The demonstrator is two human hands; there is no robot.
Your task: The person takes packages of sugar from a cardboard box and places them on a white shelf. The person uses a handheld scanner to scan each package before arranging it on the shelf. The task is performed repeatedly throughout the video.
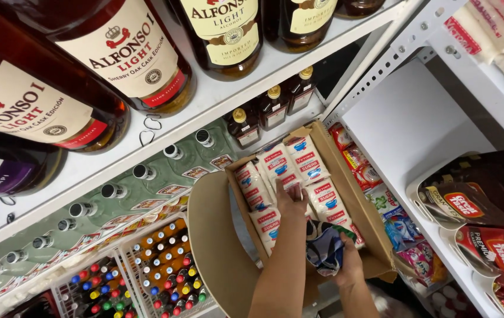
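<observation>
An open cardboard box (346, 171) stands low between the shelves, packed with white packets (302, 156) that carry red and blue labels. My left hand (291, 201) reaches into the box and presses its fingers on a packet in the middle; whether it grips the packet is unclear. My right hand (351, 260) is at the box's near edge, closed on a crumpled blue patterned cloth (324, 247). The box's round-edged flap (219, 241) hangs open to the left.
Large amber liquor bottles (122, 53) line the white upper shelf (216, 97). Below stand small brown bottles (272, 106), black-capped bottles (143, 172) and wire baskets of small colour-capped bottles (169, 265). A white shelf (405, 129) on the right holds dark pouches (476, 194); snack packs (358, 159) sit below.
</observation>
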